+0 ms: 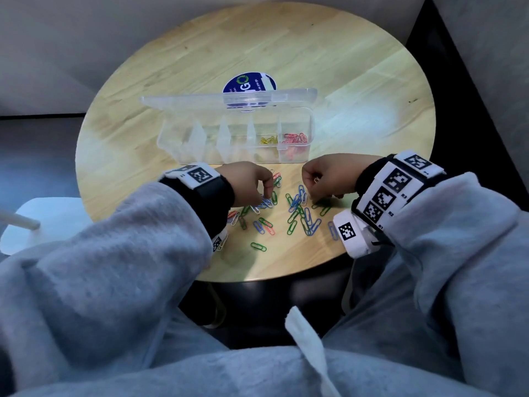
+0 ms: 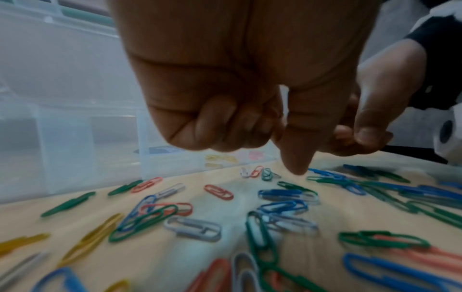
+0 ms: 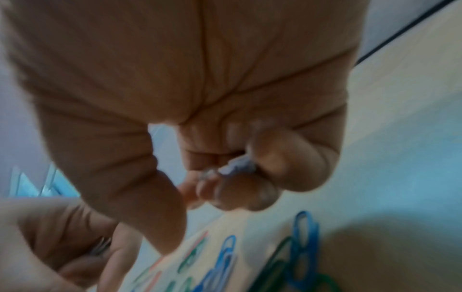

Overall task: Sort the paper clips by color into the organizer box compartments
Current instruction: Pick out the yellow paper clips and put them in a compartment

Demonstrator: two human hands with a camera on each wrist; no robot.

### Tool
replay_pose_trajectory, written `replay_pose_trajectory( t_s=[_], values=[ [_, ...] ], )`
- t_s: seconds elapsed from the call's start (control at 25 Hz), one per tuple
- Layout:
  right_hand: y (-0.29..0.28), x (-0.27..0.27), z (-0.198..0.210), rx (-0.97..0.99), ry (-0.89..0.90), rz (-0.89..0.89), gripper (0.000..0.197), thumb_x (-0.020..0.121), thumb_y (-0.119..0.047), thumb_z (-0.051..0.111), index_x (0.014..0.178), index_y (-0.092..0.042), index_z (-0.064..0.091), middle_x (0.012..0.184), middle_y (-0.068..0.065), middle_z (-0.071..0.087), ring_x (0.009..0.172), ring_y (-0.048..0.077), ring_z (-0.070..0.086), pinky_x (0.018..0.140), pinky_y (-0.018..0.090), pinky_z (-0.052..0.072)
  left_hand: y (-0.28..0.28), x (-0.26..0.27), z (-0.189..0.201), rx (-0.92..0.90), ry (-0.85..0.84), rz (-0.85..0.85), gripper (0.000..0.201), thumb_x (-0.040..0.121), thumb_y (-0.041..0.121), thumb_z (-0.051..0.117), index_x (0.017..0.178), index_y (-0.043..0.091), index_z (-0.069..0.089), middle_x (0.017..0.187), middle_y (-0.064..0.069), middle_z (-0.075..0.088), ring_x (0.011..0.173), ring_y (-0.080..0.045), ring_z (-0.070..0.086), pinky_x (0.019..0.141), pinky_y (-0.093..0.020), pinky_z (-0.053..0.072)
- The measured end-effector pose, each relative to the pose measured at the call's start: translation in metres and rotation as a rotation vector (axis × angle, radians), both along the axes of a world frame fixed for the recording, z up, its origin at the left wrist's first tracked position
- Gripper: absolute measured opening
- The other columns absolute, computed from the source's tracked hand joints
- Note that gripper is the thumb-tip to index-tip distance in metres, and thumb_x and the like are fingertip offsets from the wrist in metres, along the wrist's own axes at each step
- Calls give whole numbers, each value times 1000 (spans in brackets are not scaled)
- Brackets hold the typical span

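A clear organizer box stands open mid-table, with yellow clips in one compartment and red clips in the rightmost. Loose paper clips in blue, green, red and white lie in front of it, seen close in the left wrist view. My left hand hovers over the left of the pile, fingers curled into the palm and thumb pointing down; pale clips show between its fingers. My right hand grips a small bunch of white clips in its curled fingers.
A round blue sticker lies behind the box lid. The round wooden table ends just below the pile, above my lap. A white seat stands at the left. Yellow clips lie at the pile's left.
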State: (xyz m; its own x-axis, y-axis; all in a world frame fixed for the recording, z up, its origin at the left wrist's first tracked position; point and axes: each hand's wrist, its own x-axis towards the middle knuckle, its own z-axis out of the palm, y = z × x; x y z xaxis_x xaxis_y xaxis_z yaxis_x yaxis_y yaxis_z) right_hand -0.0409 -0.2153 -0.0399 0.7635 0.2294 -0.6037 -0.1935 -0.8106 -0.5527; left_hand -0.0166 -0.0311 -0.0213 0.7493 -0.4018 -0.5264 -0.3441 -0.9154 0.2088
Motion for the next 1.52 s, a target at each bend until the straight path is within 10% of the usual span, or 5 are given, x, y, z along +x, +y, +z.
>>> replay_pose_trajectory(
  t_s=[0.28, 1.12, 1.52],
  values=[
    [4, 0, -4, -104, -102, 97, 22, 78, -10, 65, 74, -30, 59, 58, -3, 46, 54, 16, 48, 52, 24, 39, -12, -2, -9, 122, -72, -172, 26, 80, 15, 63, 101, 31, 62, 68, 9, 41, 75, -15, 46, 48, -21, 26],
    [-4, 4, 12, -34, -112, -115, 7, 84, -22, 62, 78, -19, 61, 62, -3, 46, 54, 12, 41, 53, 22, 36, -2, 11, -23, 80, -107, -188, 11, 82, 25, 61, 93, 28, 62, 86, 5, 52, 85, -18, 49, 68, -26, 36],
    [0, 8, 10, 262, 19, -347, 21, 85, -7, 50, 65, -12, 51, 66, 4, 46, 57, 18, 46, 53, 26, 39, 8, 16, -4, -332, 144, 167, 12, 81, 26, 71, 74, 26, 62, 52, 10, 46, 48, -5, 40, 52, -22, 31]
  ],
)
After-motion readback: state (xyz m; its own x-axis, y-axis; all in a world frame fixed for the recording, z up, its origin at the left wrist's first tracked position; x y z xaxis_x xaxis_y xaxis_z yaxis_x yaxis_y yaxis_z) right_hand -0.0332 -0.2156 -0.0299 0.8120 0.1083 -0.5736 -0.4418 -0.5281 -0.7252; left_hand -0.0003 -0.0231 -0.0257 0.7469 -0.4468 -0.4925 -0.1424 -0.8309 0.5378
